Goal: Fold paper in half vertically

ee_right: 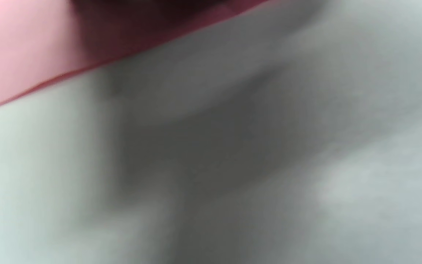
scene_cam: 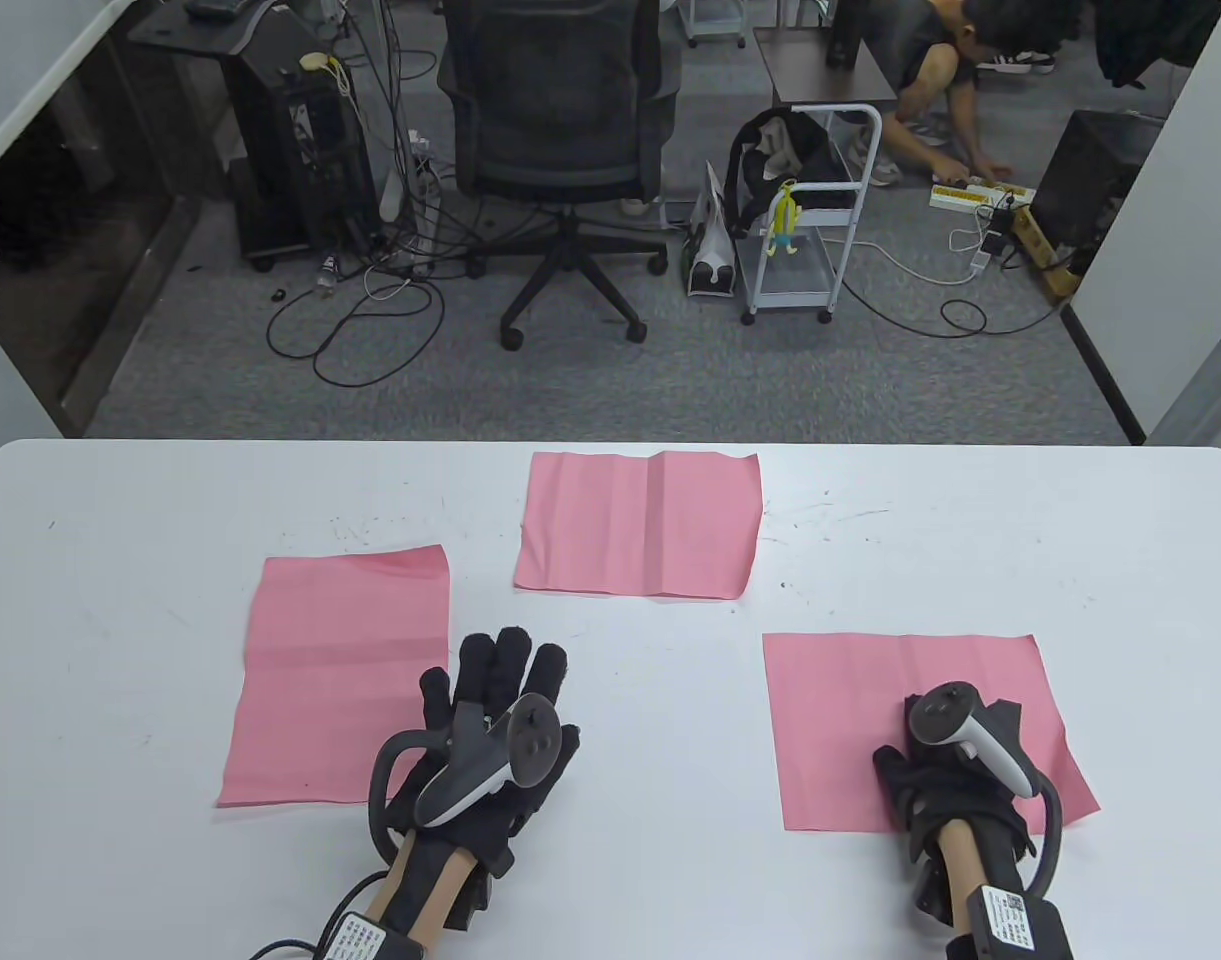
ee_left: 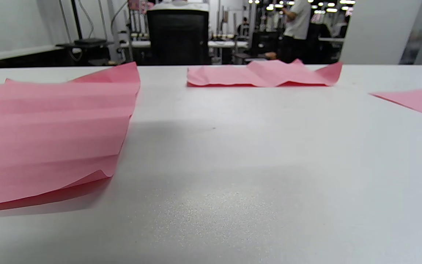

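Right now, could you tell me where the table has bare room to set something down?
Bare table lies left of the left pink sheet, right of the far sheet, and between the left hand and the right sheet. It is crowded where the right hand rests on that sheet.

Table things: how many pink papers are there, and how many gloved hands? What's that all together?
Pink papers: 3, left paper, far paper, right paper
Gloved hands: 2, left hand, right hand
Total: 5
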{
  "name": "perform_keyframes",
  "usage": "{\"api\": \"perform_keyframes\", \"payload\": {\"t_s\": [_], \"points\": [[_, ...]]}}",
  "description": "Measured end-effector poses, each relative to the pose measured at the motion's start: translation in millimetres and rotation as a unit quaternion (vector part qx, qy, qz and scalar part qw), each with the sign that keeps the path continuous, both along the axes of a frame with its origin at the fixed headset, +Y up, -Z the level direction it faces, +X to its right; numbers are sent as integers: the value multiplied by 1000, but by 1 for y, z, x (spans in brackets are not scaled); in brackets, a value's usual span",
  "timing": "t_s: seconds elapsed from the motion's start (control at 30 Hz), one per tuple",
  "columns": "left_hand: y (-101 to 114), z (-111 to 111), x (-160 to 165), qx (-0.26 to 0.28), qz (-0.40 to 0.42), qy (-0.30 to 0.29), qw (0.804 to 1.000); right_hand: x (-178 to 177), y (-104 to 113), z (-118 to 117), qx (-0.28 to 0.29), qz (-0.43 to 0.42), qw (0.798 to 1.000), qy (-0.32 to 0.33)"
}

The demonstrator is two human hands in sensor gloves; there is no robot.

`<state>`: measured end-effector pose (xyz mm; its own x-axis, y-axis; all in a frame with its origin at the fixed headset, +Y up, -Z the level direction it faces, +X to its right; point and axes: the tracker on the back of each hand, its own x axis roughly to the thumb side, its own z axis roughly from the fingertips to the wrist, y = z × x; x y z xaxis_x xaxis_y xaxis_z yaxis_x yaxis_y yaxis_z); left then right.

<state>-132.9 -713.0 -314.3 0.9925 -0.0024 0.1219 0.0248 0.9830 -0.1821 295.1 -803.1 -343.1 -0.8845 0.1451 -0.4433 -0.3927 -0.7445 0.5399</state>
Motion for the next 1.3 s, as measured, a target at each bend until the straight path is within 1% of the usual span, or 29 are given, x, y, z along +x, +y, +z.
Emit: {"api": "perform_keyframes", "payload": {"t_s": [0.1,0.4,0.6,0.73,1.03,1.3], "points": [[2,2,2,3,3,-5,1000,-14,-1,0,-1,2,1000,-2],[2,2,1,1,11,-8,1000,-80,-2,-6,-3,4,999,38],[1,1,0,-2,19,-9,1000,-119,-3,-7,-6,13,999,53],[1,1,0,-7,19,-9,1000,-137,-3,-5,-5,21,998,58],[2,1,-1,-14,19,-8,1000,-164,-4,-4,-8,20,998,65],[3,0,-4,-17,19,-5,1000,-221,-3,-5,-7,27,996,86]]}}
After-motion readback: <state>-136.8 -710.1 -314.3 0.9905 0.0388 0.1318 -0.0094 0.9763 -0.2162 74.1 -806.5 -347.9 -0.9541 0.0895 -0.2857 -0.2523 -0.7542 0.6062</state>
